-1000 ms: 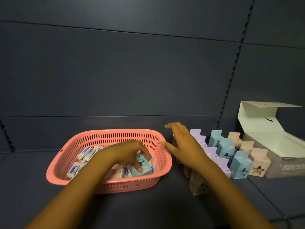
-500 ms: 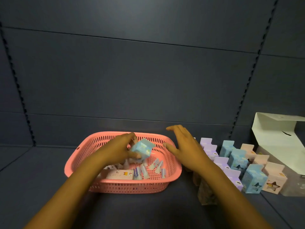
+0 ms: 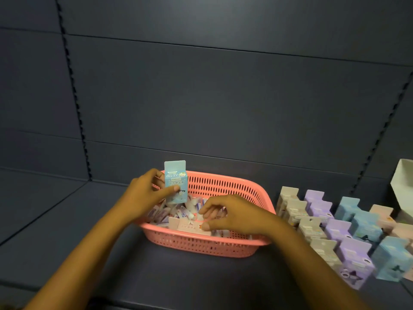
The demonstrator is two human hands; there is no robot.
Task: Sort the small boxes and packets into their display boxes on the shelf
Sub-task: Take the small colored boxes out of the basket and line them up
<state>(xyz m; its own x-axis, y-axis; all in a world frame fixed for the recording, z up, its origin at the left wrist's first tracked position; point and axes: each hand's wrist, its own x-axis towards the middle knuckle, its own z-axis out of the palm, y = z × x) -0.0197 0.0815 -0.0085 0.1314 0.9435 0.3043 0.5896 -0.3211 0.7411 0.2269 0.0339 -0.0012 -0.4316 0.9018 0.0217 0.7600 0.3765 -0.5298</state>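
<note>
A person is standing over a dark shelf [image 3: 67,231], sorting stock out of a pink basket [image 3: 225,186] that is sitting near its middle. To the right, rows of small boxes [image 3: 335,231] in grey, purple, blue and pink are lining up beside a white display box [image 3: 402,182] at the frame's edge. The left hand [image 3: 143,195] is gripping a blue box [image 3: 175,182], holding it upright above the basket's far left corner. The right hand [image 3: 232,217], fingers curled, is pinching a flat pale packet [image 3: 190,225] lying among the loose packets. The picking step appears underway; next, the blue box likely needs carrying across to the blue row.
</note>
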